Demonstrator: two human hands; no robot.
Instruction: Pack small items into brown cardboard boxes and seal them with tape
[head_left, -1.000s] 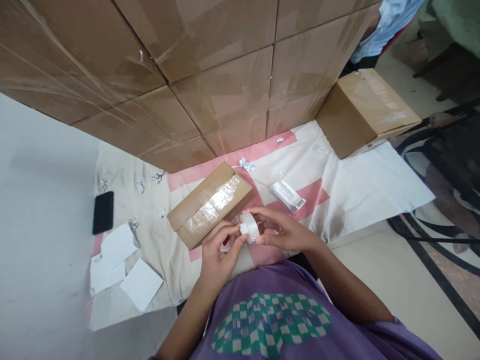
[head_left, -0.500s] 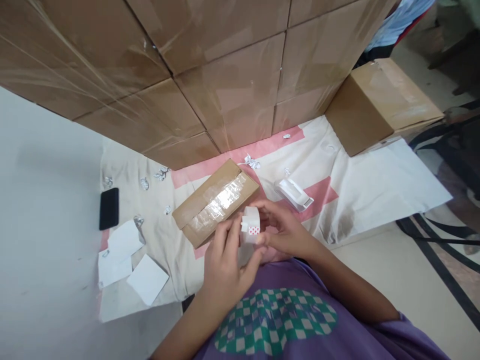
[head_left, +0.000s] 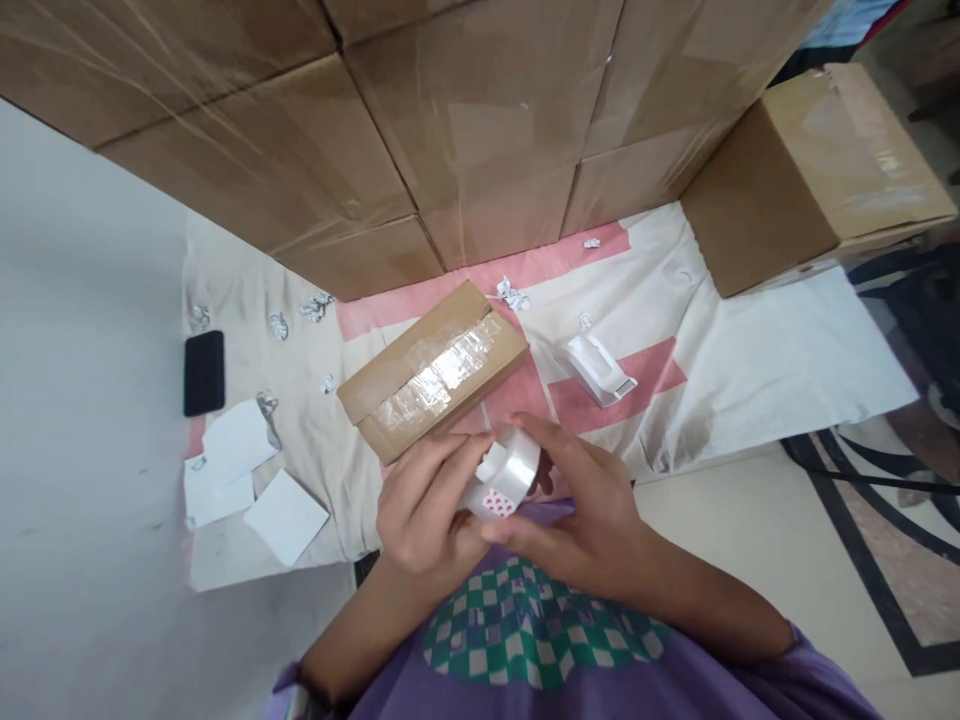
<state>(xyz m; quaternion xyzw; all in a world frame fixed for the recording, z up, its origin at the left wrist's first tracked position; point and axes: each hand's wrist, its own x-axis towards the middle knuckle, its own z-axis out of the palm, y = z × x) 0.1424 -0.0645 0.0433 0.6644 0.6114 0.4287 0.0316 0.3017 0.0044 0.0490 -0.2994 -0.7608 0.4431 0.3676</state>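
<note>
Between my two hands is a roll of clear tape (head_left: 519, 468) with a white core piece and a patch of red dots on its outer face. My left hand (head_left: 431, 505) grips it from the left, fingers on the core side. From the right, my right hand (head_left: 581, 505) holds its rim between fingers and thumb. Just beyond the hands lies a closed cardboard box (head_left: 435, 370) with shiny tape along its top. A white tape dispenser (head_left: 596, 368) sits on the cloth to the right, with no roll visible in it.
Large taped cartons (head_left: 480, 130) are stacked at the back. Another carton (head_left: 810, 180) stands at the right. On the cloth (head_left: 360, 510) lie a black phone (head_left: 204, 373), white paper sheets (head_left: 286, 517) and several crumpled scraps (head_left: 513, 294). A person's clothing shows at the upper right.
The tape roll has turned so more of its clear side faces me, and both hands have shifted around it. The camera view has moved slightly; the box and dispenser stay put on the cloth.
</note>
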